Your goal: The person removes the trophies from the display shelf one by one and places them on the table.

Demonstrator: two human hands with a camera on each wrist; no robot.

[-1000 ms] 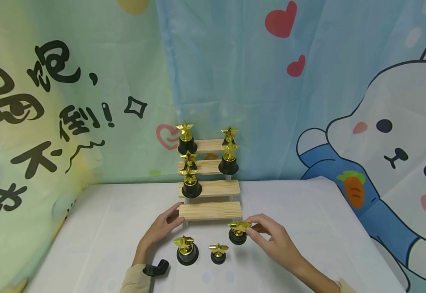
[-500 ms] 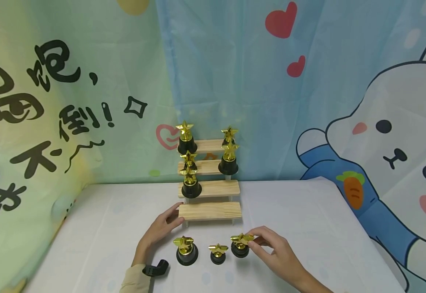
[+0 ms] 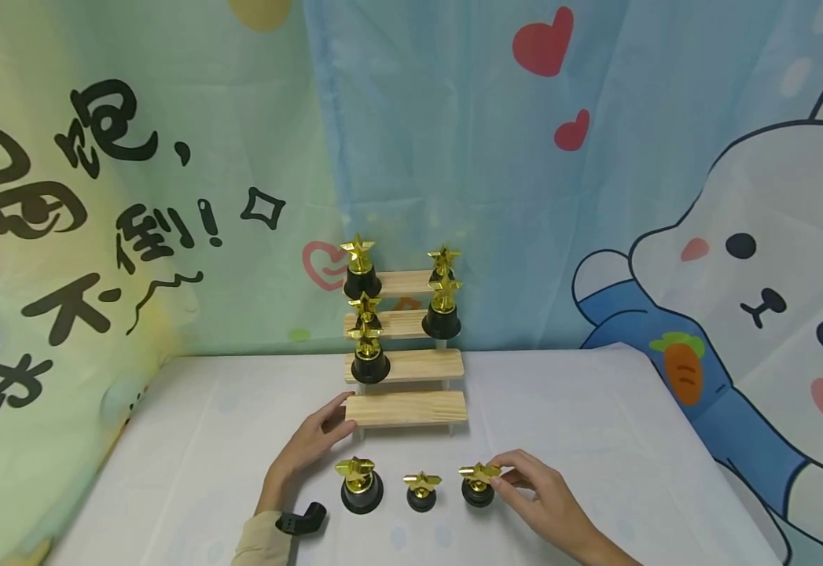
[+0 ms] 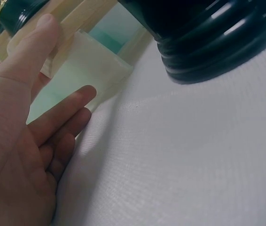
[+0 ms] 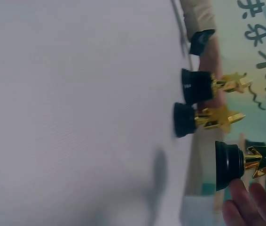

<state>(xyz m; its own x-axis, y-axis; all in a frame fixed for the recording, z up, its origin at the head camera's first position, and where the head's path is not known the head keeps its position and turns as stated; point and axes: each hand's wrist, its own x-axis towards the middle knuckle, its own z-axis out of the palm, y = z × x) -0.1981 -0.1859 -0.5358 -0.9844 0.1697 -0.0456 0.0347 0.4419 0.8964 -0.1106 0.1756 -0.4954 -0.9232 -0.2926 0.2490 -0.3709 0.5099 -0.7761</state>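
Note:
My right hand (image 3: 541, 497) pinches a small trophy (image 3: 478, 483) by its gold star, black round base down. In the right wrist view that trophy (image 5: 230, 165) shows its base above the white cloth. My left hand (image 3: 315, 440) holds the left end of the lowest step of a wooden tiered display stand (image 3: 406, 409), thumb at the front corner and index finger at the back. In the left wrist view the thumb lies along the board and the other fingers hang loose. A larger star trophy (image 3: 361, 489) and a smaller one (image 3: 421, 494) stand before the stand.
Several star trophies stand on the upper three steps, among them one at the top left (image 3: 360, 271) and one on the right (image 3: 442, 314). White cloth (image 3: 560, 393) covers the table. A printed curtain (image 3: 446, 118) hangs behind.
My right hand has brought the pinched trophy toward me and to the right, away from the lowest step, level with the two front trophies. My left hand has stayed at the stand.

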